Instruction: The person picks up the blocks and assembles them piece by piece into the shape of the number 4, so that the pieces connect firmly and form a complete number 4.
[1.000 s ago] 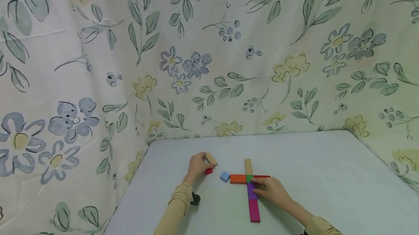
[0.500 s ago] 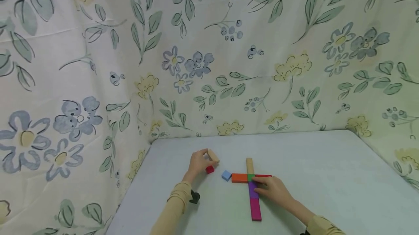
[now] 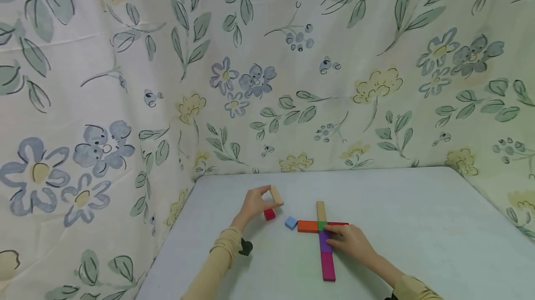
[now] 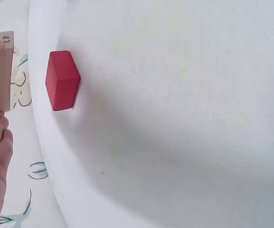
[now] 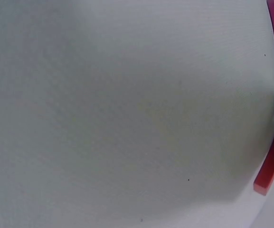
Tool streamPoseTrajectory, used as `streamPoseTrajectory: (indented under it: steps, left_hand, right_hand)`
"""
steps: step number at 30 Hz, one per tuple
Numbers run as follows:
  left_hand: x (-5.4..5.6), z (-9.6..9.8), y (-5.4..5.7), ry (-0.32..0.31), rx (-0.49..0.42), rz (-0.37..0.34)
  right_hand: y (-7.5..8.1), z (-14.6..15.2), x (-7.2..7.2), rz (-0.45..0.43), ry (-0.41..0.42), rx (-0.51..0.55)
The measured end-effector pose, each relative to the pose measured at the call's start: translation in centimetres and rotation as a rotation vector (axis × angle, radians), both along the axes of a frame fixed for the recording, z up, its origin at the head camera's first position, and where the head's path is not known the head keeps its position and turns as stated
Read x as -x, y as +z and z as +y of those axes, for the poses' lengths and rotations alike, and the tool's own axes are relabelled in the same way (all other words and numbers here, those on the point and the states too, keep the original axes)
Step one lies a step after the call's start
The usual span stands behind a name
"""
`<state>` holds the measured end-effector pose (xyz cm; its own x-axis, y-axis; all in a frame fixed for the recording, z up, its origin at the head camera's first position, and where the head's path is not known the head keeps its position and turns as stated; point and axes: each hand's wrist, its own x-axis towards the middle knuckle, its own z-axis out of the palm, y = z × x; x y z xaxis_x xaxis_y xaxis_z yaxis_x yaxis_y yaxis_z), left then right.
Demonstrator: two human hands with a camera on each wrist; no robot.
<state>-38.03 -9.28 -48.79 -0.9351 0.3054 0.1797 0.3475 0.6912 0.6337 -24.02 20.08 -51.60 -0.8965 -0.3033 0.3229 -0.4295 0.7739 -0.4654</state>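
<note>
My left hand (image 3: 254,203) pinches a plain wooden block (image 3: 276,196) by its two ends, thumb against fingers, above the table. The left wrist view shows faint marks on one end of that wooden block (image 4: 4,71). Just below this hand lies a red cube-like block (image 3: 269,214). My right hand (image 3: 350,242) rests at a cross of blocks, its fingertips on the green block (image 3: 322,225) at the centre and beside the purple block (image 3: 324,241). Its fingers partly cover a red block (image 3: 340,224), the cross's right arm.
The cross also has an orange block (image 3: 307,226) at left, a pale wooden block (image 3: 321,211) at top and a magenta block (image 3: 328,266) at bottom. A light blue block (image 3: 290,223) touches or nearly touches the orange end. A floral cloth hangs behind the white table (image 3: 397,207).
My left hand has lifted the wooden block slightly up and away, uncovering more of the red cube. The right hand stays at the cross; the whole view has shifted a little.
</note>
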Motion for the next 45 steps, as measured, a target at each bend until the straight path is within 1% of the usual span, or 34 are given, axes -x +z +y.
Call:
streamPoseTrajectory:
  steps: [4,11,16,22,30,40,45]
  left_hand:
    - [0.1,0.1,0.6,-0.052,0.008,-0.004]
    - [0.0,0.4,1.9,-0.172,-0.004,0.011]
    - [-0.1,1.0,3.1,-0.241,-0.006,0.043]
    - [-0.4,1.6,4.3,-0.307,-0.003,0.031]
    - [-0.5,2.5,5.4,-0.34,0.014,0.059]
    - [-0.1,2.7,7.2,-0.365,0.042,0.087]
    - [0.2,2.9,7.6,-0.361,0.057,0.072]
  right_hand:
    - [0.0,0.0,0.0,0.0,0.001,-0.005]
    - [-0.4,0.0,0.1,0.011,-0.009,-0.001]
    - [-0.3,-0.1,0.1,0.011,-0.021,0.006]
    - [-0.4,-0.1,0.2,0.012,-0.025,0.005]
    - [-0.5,0.0,0.3,0.003,-0.028,-0.002]
    - [-0.6,0.0,0.3,0.004,-0.034,0.009]
    - [-0.5,0.0,0.2,0.009,-0.024,0.008]
